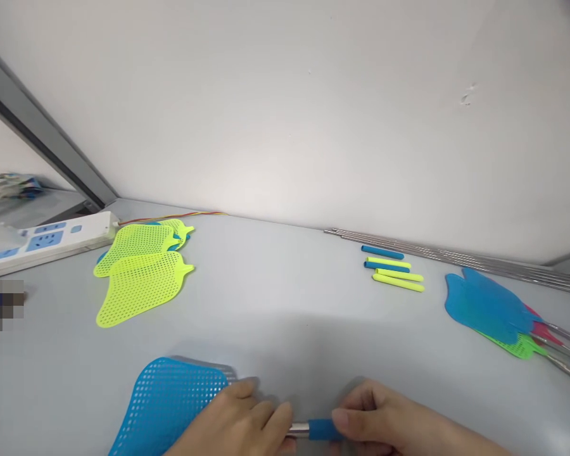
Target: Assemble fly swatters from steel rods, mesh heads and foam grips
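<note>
At the bottom of the view, a blue mesh fly swatter head (171, 399) lies beside my left hand (237, 421), partly covered by it. My left hand is closed around the swatter's metal rod (298, 430), a short piece of which shows between my hands. On the rod's right end is a blue handle sleeve (322, 430). My right hand (384, 418) pinches this sleeve between thumb and fingers. The joint between the rod and the swatter head is hidden under my left hand.
Yellow swatter heads (142, 288), with blue ones beneath, lie at the left by a white power strip (71, 239). Several blue and yellow sleeves (398, 282) lie right of centre. Metal rods (437, 251) run along the wall, behind swatters with rods (489, 307).
</note>
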`<state>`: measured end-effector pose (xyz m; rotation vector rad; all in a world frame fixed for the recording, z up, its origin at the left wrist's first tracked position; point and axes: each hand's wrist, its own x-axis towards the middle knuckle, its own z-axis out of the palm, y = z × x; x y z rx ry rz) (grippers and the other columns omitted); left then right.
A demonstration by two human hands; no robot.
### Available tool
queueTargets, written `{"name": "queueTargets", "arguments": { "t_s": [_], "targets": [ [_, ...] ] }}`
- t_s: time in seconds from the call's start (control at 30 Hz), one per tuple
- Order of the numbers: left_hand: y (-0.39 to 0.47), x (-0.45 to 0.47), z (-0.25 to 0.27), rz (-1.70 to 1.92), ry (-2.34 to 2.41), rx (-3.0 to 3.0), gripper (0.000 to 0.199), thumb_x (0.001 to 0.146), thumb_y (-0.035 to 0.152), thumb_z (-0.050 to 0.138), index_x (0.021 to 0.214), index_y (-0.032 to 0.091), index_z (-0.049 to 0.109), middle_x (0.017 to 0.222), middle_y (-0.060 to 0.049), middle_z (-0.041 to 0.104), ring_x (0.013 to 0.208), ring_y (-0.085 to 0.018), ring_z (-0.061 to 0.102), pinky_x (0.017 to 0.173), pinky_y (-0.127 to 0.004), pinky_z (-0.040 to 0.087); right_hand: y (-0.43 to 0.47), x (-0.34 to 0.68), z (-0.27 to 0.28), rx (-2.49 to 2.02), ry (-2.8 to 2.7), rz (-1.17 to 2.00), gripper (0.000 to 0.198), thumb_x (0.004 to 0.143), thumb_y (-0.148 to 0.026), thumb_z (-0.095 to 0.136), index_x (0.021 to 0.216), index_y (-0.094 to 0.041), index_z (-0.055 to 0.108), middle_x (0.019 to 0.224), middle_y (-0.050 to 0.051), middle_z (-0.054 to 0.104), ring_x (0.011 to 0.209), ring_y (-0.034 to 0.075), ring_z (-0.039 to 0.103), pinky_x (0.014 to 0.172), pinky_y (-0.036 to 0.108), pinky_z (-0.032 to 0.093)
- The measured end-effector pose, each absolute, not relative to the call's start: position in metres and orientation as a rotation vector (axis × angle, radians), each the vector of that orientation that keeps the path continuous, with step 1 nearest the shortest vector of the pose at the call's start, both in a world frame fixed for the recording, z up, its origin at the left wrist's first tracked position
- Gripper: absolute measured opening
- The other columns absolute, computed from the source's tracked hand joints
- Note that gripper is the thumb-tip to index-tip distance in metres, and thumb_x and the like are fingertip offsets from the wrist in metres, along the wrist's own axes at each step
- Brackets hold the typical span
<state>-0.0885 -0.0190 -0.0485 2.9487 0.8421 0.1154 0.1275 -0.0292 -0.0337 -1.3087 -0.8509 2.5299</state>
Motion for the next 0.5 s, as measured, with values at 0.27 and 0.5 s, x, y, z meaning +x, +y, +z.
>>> {"name": "queueTargets", "arguments": {
  "t_s": [0.27, 0.5],
  "targets": [
    [-0.016, -0.086, -0.022, 0.014, 0.925, 2.783, 0.007, 0.077, 0.019, 0.044, 0.070, 0.018, 0.047, 0.063, 0.003, 0.055, 0.056, -0.010, 0.051, 0.054, -0.021, 0.035, -0.030, 0.124, -0.033, -1.260, -0.698, 2.551, 0.030, 0.071, -0.040, 0.051, 0.074, -0.010, 0.055, 0.046, -0.006, 0.030, 0.036, 0.001, 0.022, 0.035, 0.017, 0.013],
    [-0.016, -0.086, -0.016, -0.041, 0.905, 2.727, 0.010, 0.079, 0.014, 0.038, 0.076, 0.018, 0.047, 0.071, 0.001, 0.056, 0.064, -0.011, 0.052, 0.058, -0.021, 0.036, -0.029, 0.120, -0.027, -1.202, -0.704, 2.529, 0.027, 0.070, -0.035, 0.053, 0.076, -0.009, 0.057, 0.046, -0.006, 0.030, 0.036, 0.001, 0.025, 0.036, 0.017, 0.013]
  ]
}}
